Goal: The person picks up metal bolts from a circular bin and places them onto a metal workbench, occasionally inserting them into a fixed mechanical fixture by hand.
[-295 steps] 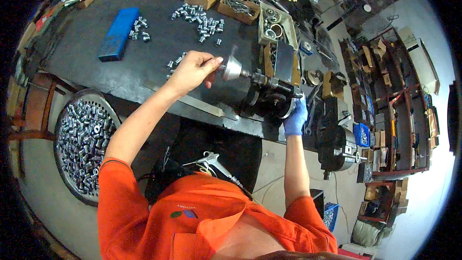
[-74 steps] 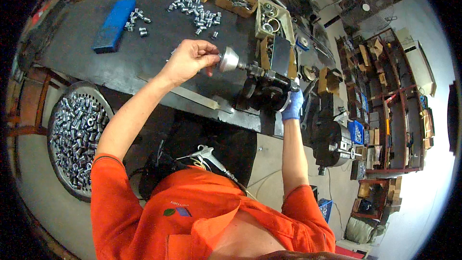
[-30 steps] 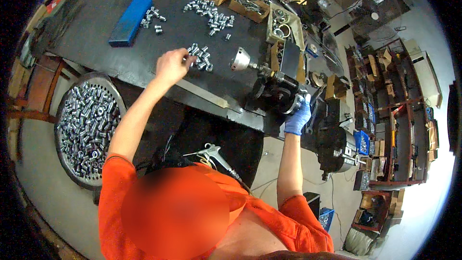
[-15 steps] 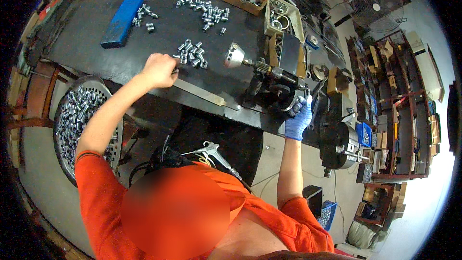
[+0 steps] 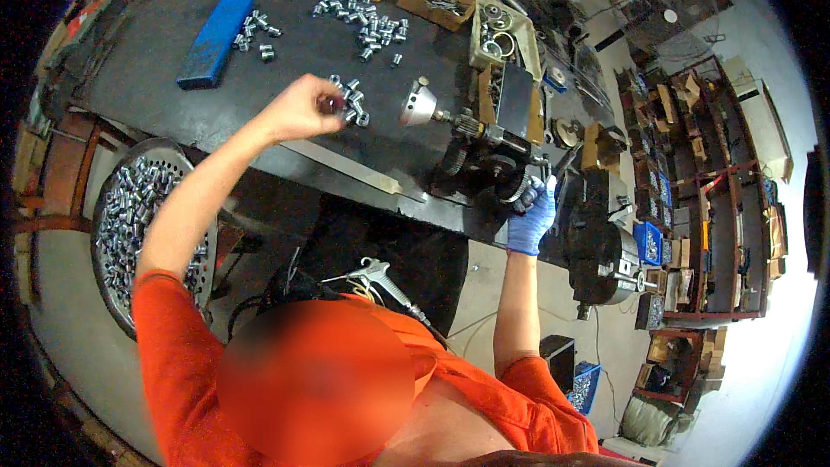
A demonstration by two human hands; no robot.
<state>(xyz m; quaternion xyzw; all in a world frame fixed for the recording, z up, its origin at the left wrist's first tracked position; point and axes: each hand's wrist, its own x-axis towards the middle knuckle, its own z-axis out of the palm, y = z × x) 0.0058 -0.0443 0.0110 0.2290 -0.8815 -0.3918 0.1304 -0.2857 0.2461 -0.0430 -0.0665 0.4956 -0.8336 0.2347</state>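
Over the near edge of the black workbench [image 5: 156,60], my bare left hand [image 5: 303,111] is curled, its fingertips beside a small pile of shiny metal sleeves [image 5: 356,108]. What its fingers hold, if anything, is hidden. My right hand [image 5: 531,218], in a blue glove with dark fingertips, is wrapped round a handle [image 5: 548,175] on the right side of a geared bench machine [image 5: 493,151]. From that machine a silver conical head [image 5: 419,104] points left toward the pile; I cannot make out a part in it.
Two more groups of sleeves [image 5: 380,30] [image 5: 258,24] lie farther back, one by a blue block [image 5: 216,41]. A perforated metal bowl [image 5: 177,151] full of sleeves stands left, below the bench. An air gun [image 5: 380,277] hangs near my body. A metal strip [image 5: 346,166] lies along the bench's front edge.
My left hand has moved right and slightly up, to the sleeve pile, now covering its left part. My right hand stays at the machine's handle. The whole view has shifted slightly.
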